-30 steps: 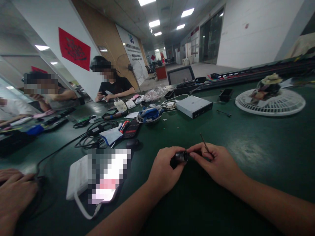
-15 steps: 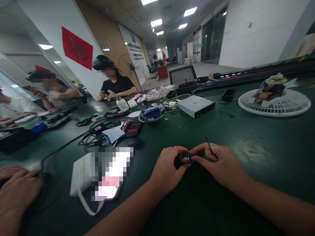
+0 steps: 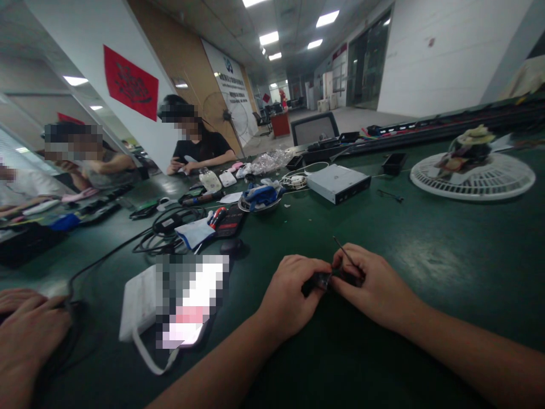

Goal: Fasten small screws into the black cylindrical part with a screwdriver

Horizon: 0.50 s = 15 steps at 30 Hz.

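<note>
My left hand (image 3: 289, 292) is closed around a small dark metal cylinder (image 3: 322, 280), its shiny rim facing right. Close against that rim, the fingertips of my right hand (image 3: 377, 284) are pinched together. A thin dark rod (image 3: 342, 249) sticks up out of my right hand, leaning left at the top. Something dark also shows under the right fingers, too shadowed to name. Both hands are held just above the green table (image 3: 298, 236).
To the left lie a lit phone (image 3: 204, 295), a white box with a cable (image 3: 138, 304) and another person's hand (image 3: 32, 329). Farther back are a blue-filled dish (image 3: 261, 196), a grey disc drive (image 3: 338, 183) and a white fan grille (image 3: 472, 176). Co-workers sit across the table.
My right hand has shifted slightly left and rolled, so the rod's tip now points farther left. The cylinder in my left hand has tilted and its side shows less.
</note>
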{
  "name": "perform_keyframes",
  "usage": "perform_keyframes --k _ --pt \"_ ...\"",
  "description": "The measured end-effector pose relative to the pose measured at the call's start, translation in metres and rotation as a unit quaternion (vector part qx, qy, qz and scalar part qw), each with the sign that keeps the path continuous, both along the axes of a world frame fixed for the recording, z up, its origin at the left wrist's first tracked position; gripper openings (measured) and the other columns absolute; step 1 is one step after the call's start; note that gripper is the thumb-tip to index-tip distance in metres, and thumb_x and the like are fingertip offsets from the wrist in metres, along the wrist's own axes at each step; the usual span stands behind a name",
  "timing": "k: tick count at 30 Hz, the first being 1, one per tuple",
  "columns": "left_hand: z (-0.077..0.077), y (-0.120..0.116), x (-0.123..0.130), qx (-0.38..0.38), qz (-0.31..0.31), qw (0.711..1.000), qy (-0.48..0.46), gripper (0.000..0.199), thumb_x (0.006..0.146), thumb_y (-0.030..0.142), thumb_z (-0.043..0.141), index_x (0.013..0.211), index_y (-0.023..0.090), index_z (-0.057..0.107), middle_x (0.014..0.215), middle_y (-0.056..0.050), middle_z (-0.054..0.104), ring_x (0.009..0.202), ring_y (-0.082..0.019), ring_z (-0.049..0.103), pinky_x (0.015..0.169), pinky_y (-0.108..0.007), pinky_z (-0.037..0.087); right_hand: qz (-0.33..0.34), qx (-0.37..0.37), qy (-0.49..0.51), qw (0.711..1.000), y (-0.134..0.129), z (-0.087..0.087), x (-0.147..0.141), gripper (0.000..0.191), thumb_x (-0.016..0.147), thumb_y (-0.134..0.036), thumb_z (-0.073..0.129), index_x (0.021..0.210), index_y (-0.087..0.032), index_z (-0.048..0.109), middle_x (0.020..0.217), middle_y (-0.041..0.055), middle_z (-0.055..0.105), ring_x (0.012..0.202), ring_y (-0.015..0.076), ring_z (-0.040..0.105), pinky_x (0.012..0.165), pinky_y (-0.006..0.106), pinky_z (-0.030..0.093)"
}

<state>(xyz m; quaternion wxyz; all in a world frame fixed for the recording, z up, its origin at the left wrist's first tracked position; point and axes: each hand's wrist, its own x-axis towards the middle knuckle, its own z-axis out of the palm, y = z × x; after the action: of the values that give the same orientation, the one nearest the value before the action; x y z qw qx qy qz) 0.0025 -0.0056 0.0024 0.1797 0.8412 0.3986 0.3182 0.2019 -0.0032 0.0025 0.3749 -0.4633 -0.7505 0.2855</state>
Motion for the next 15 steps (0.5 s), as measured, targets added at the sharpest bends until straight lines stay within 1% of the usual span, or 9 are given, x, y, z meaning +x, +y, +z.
perform_keyframes --k 3,5,6,8,9,10,12,14,15 --pt "-0.0008 -0.0015 0.0014 -0.001 0.040 0.999 -0.003 0.033 0.078 0.008 0.069 0.107 0.024 0.063 0.105 0.000 0.071 0.101 -0.020 0.063 0.092 -0.037 0.046 -0.024 -0.006 -0.013 1.000 -0.0016 0.0007 -0.0003 0.017 0.085 -0.022 0.060 0.074 -0.022 0.048 0.074 -0.0017 0.056 0.063 0.0135 0.052 0.057 0.029 0.042" --pt "-0.0017 -0.0015 0.0018 -0.018 0.089 0.996 -0.008 0.029 0.078 0.010 0.069 0.102 0.024 0.062 0.101 -0.001 0.070 0.097 -0.020 0.063 0.087 -0.037 0.047 -0.040 -0.014 -0.014 0.999 -0.0022 -0.0003 -0.0004 0.003 0.088 -0.024 0.058 0.087 -0.021 0.056 0.077 -0.0008 0.059 0.063 0.0140 0.055 0.056 0.029 0.043" --pt "-0.0022 -0.0011 0.0017 -0.029 0.120 0.992 -0.015 0.028 0.077 0.010 0.068 0.101 0.024 0.061 0.099 -0.001 0.069 0.095 -0.021 0.063 0.084 -0.036 0.047 -0.046 -0.013 -0.017 0.999 -0.0025 -0.0012 -0.0005 0.009 0.088 -0.025 0.058 0.097 -0.021 0.059 0.080 0.0002 0.061 0.065 0.0144 0.056 0.056 0.029 0.045" --pt "-0.0035 0.0006 0.0009 -0.044 0.184 0.981 -0.037 0.026 0.078 0.010 0.065 0.098 0.023 0.057 0.094 -0.001 0.067 0.089 -0.020 0.063 0.078 -0.035 0.047 -0.054 -0.002 -0.023 0.998 -0.0030 -0.0033 -0.0004 0.028 0.088 -0.024 0.059 0.116 -0.022 0.060 0.091 0.0023 0.065 0.069 0.0153 0.060 0.059 0.030 0.049" --pt "-0.0041 0.0017 0.0004 -0.048 0.212 0.975 -0.049 0.025 0.078 0.010 0.063 0.098 0.023 0.055 0.092 -0.001 0.066 0.087 -0.020 0.062 0.077 -0.035 0.047 -0.051 0.006 -0.027 0.998 -0.0033 -0.0043 -0.0002 0.033 0.088 -0.023 0.059 0.121 -0.023 0.059 0.096 0.0031 0.066 0.072 0.0155 0.062 0.062 0.030 0.051" --pt "-0.0048 0.0028 -0.0002 -0.049 0.234 0.969 -0.059 0.025 0.078 0.009 0.062 0.097 0.023 0.054 0.090 -0.001 0.064 0.084 -0.020 0.062 0.075 -0.034 0.046 -0.043 0.014 -0.031 0.998 -0.0036 -0.0050 0.0001 0.034 0.087 -0.021 0.058 0.122 -0.024 0.060 0.100 0.0034 0.067 0.074 0.0156 0.063 0.064 0.030 0.052" --pt "-0.0060 0.0044 -0.0011 -0.048 0.258 0.963 -0.068 0.025 0.077 0.008 0.061 0.095 0.022 0.052 0.086 -0.001 0.063 0.081 -0.019 0.062 0.073 -0.033 0.045 -0.014 0.024 -0.041 0.999 -0.0041 -0.0057 0.0008 0.029 0.088 -0.017 0.056 0.114 -0.025 0.067 0.103 0.0031 0.068 0.077 0.0153 0.064 0.066 0.029 0.053" --pt "-0.0068 0.0052 -0.0017 -0.046 0.258 0.963 -0.069 0.024 0.076 0.008 0.061 0.094 0.022 0.052 0.085 -0.001 0.062 0.081 -0.019 0.061 0.072 -0.032 0.045 0.013 0.032 -0.048 0.998 -0.0043 -0.0053 0.0014 0.024 0.088 -0.016 0.055 0.103 -0.026 0.071 0.103 0.0027 0.068 0.080 0.0152 0.065 0.067 0.029 0.054" --pt "-0.0070 0.0052 -0.0018 -0.045 0.251 0.965 -0.067 0.024 0.075 0.008 0.060 0.093 0.022 0.052 0.086 -0.001 0.062 0.081 -0.018 0.061 0.073 -0.032 0.045 0.019 0.036 -0.050 0.998 -0.0043 -0.0049 0.0015 0.024 0.088 -0.016 0.055 0.101 -0.026 0.072 0.103 0.0026 0.069 0.081 0.0152 0.066 0.068 0.029 0.054"
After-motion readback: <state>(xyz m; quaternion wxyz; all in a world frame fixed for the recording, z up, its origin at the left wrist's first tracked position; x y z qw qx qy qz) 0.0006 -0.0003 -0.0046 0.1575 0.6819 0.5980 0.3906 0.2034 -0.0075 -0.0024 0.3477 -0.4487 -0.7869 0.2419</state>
